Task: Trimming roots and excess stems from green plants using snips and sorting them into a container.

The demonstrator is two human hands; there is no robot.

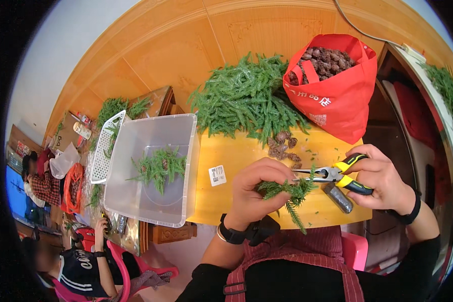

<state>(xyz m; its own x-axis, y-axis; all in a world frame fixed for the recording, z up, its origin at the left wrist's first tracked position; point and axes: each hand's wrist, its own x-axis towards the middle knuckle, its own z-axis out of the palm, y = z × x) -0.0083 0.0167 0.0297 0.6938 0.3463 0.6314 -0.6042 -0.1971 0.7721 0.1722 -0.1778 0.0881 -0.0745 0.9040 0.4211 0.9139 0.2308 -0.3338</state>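
Note:
Pinched in my left hand (pixel 264 186) is a small green artificial pine sprig (pixel 298 195), its needles spreading out below my fingers. My right hand (pixel 380 178) grips yellow-and-black long-nose pliers (pixel 355 173). Their jaws point left and reach the top of the sprig, close to my left fingertips; whether they clamp a wire or stem is too small to tell. Beneath the pliers a dark wrapped roll (pixel 338 198) lies on the yellow table (pixel 211 206). Several loose brown pine cones (pixel 282 146) sit just beyond my hands.
A heap of green sprigs (pixel 246 95) covers the table's far side, beside a red bag (pixel 347 100) full of pine cones. On the left stands a clear plastic bin (pixel 189 166) with finished-looking sprigs (pixel 161 168) inside. A white label (pixel 217 175) lies nearby. Other people (pixel 85 267) sit further left.

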